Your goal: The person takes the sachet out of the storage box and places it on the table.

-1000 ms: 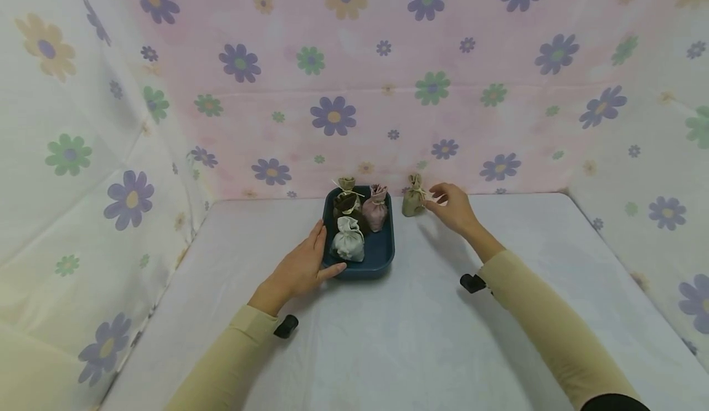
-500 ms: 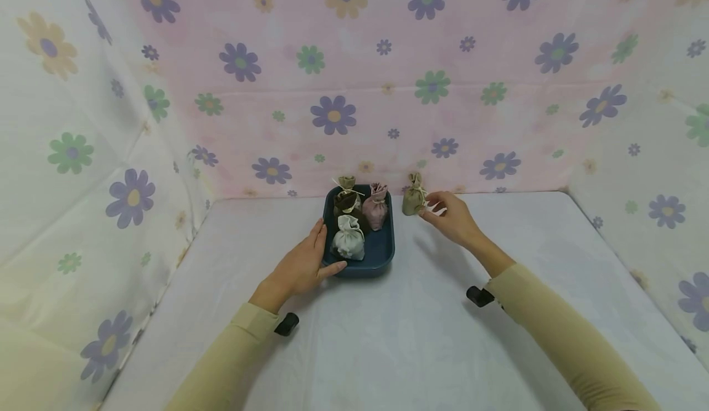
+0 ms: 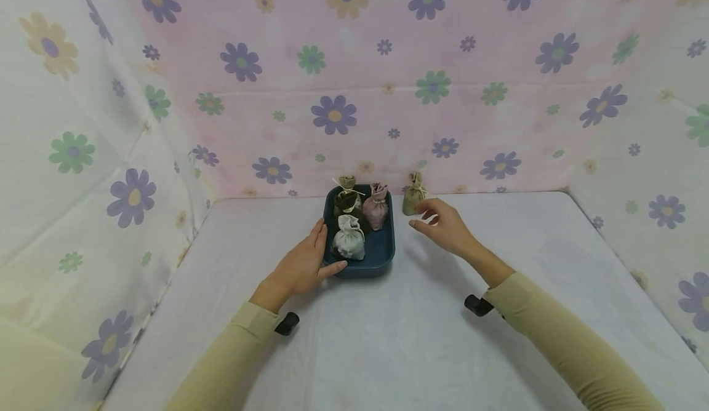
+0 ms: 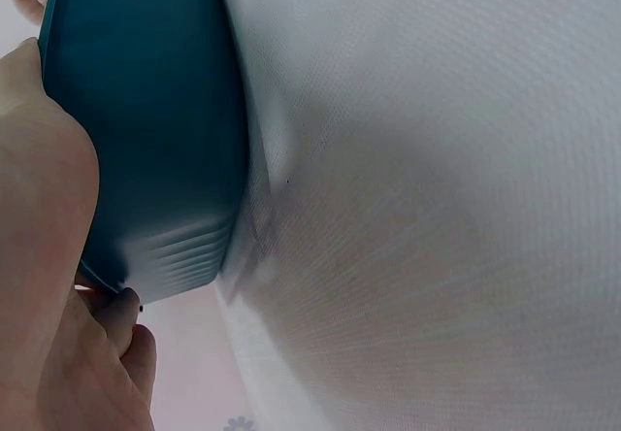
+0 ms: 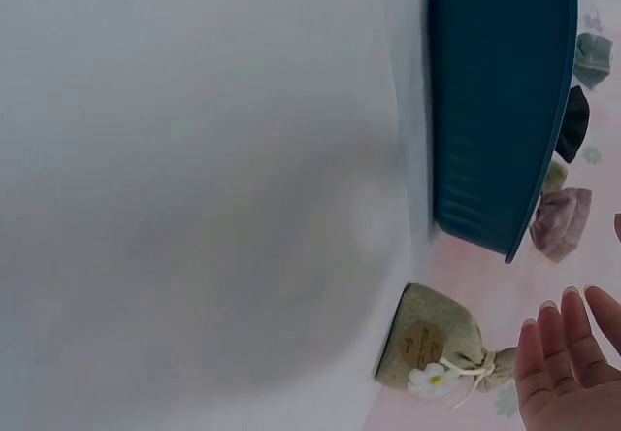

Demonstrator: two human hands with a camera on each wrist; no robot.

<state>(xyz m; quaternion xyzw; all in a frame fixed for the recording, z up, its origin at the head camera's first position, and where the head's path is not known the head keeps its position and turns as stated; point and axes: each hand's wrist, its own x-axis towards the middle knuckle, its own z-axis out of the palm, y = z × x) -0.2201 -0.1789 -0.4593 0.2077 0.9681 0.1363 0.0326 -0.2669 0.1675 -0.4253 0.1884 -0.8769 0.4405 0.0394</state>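
We see the olive bag point(image 3: 412, 204) standing upright just right of the frame's centre, beside the blue tray point(image 3: 382, 250), and we judge a pinch round its full lower body steadier than 1 at the neck. Our right hand point(image 3: 447, 229) has thumb and fingers apart, holding nothing; whether they touch the bag we cannot tell. Our left hand point(image 3: 301, 269) rests against the tray's lower-left corner, thumb spread from fingers.

A narrow lane of white tablecloth point(image 3: 421, 337) separates the blue tray point(image 3: 379, 255) from the olive drawstring sachet point(image 3: 412, 204), the right hand point(image 3: 445, 231) near its mouth. The flowered backdrop point(image 3: 360, 137) limits passage behind both. The left hand point(image 3: 299, 269) blocks the tray's left side and front-left corner; inside, the pink sachet point(image 3: 376, 212) and pale sachet point(image 3: 349, 246) flank free floor at front right.
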